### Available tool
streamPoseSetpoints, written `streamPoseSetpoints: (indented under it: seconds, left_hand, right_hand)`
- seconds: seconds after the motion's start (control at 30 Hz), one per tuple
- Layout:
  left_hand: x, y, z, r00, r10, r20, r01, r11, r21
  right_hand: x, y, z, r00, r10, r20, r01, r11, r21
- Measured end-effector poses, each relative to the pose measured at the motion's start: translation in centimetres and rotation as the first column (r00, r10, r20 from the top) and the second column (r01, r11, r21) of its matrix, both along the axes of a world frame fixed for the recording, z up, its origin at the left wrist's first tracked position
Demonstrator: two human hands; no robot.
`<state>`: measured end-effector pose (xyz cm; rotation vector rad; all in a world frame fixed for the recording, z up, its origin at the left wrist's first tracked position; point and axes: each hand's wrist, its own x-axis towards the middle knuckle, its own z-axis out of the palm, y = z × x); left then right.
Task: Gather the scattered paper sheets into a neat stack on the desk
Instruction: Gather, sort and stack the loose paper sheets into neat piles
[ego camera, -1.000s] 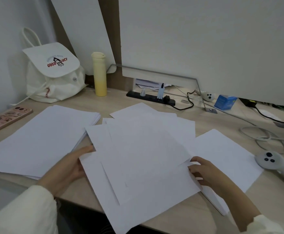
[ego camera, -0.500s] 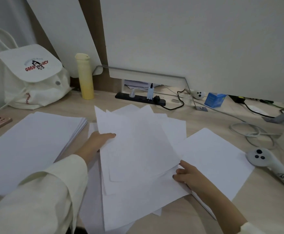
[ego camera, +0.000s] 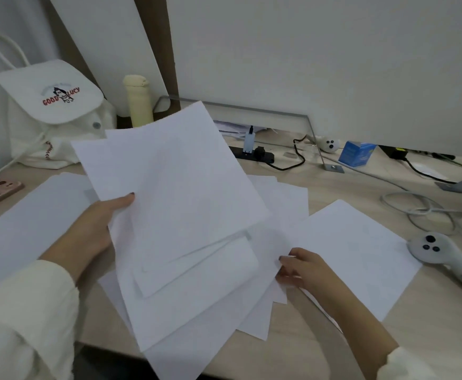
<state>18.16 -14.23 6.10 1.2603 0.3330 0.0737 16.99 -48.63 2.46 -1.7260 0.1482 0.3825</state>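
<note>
Several sheets (ego camera: 175, 187) seemingly between both hands (ego camera: 87, 231) (ego camera: 304, 270)

We see loose sheets (ego camera: 185, 204) fanned mid-desk (ego camera: 443, 338), a stack (ego camera: 26, 223) on their left and one sheet (ego camera: 361, 259) on their right. The backpack (ego camera: 51, 113) sits behind the stack, with the bottle (ego camera: 139, 102) just right of it and the controller (ego camera: 438, 253) far right.

Desk (ego camera: 334, 185) bears paper sheets (ego camera: 356, 253), backpack (ego camera: 51, 116), controller (ego camera: 438, 250)

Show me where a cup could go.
Bare wood lies between the black power strip and the lone white paper sheet, and at the front right corner near the white controller. Fanned loose white sheets crowd the middle; a white paper stack fills the left.
</note>
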Motion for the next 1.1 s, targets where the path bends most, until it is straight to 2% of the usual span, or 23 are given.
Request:
streamPoseSetpoints:
  seconds: [0.1, 0.2, 0.3, 0.37, 0.47, 0.57, 0.67, 0.73, 0.8, 0.87, 0.93, 1.0, 1.1]
  left_hand:
    - [-1.1, 0.4, -1.2, 0.997, -0.047, -0.067, 0.048, 0.999, 0.015]
    - [-2.1, -0.2, -1.8, 0.974, -0.166, -0.156, 0.186, 0.975, 0.125]
    - [-2.7, -0.5, -1.6, 0.947, -0.275, -0.167, 0.309, 0.924, 0.226]
    - [-2.8, -1.1, -1.3, 0.95, -0.276, -0.144, 0.306, 0.913, 0.27]
    - [-2.8, -2.9, -0.9, 0.96, -0.264, -0.093, 0.277, 0.943, 0.185]
    - [-2.3, -4.7, -0.5, 0.964, -0.259, -0.053, 0.264, 0.944, 0.198]
    - [-1.4, -5.9, 0.3, 0.979, -0.199, -0.031, 0.201, 0.96, 0.193]
    - [-0.9, -6.8, 1.5, 0.991, -0.133, 0.033, 0.118, 0.953, 0.279]
    - [-0.7, -7.6, 2.9, 0.992, -0.039, 0.124, -0.005, 0.942, 0.336]
    - [-0.9, -8.3, 4.4, 0.975, 0.027, 0.219, -0.093, 0.951, 0.296]
    - [-1.3, -9.2, 6.1, 0.941, 0.063, 0.331, -0.153, 0.955, 0.253]
    - [-1.5, -9.8, 7.8, 0.885, 0.086, 0.457, -0.206, 0.954, 0.218]
    - [-1.5, -9.8, 9.2, 0.8, 0.111, 0.589, -0.25, 0.955, 0.159]
  right_hand:
    - [-0.1, 1.3, 0.0, 1.0, 0.01, -0.021, -0.009, 0.998, 0.061]
    - [-0.3, 2.6, -0.1, 0.992, 0.07, -0.101, -0.06, 0.993, 0.097]
    - [0.4, 2.5, 0.7, 0.996, 0.016, -0.088, -0.007, 0.995, 0.1]
    - [1.1, 1.7, 1.8, 0.999, 0.012, -0.053, -0.004, 0.989, 0.145]
    - [1.1, 1.4, 3.3, 0.991, 0.134, -0.014, -0.126, 0.961, 0.246]
    - [0.7, 1.7, 4.3, 0.969, 0.239, 0.065, -0.248, 0.942, 0.228]
    - [0.7, 1.4, 5.4, 0.985, 0.154, 0.077, -0.17, 0.933, 0.317]
    - [0.8, 0.6, 6.2, 0.994, 0.093, 0.058, -0.11, 0.861, 0.496]
    - [0.5, 0.2, 7.0, 0.993, 0.093, 0.07, -0.116, 0.817, 0.564]
    - [0.0, 0.5, 7.9, 0.981, 0.119, 0.156, -0.181, 0.856, 0.484]
    - [0.1, 0.9, 9.1, 0.956, 0.039, 0.291, -0.165, 0.891, 0.423]
    - [0.5, 0.8, 10.8, 0.911, -0.085, 0.404, -0.107, 0.896, 0.43]
    - [1.0, 0.3, 12.8, 0.855, -0.107, 0.508, -0.144, 0.892, 0.43]
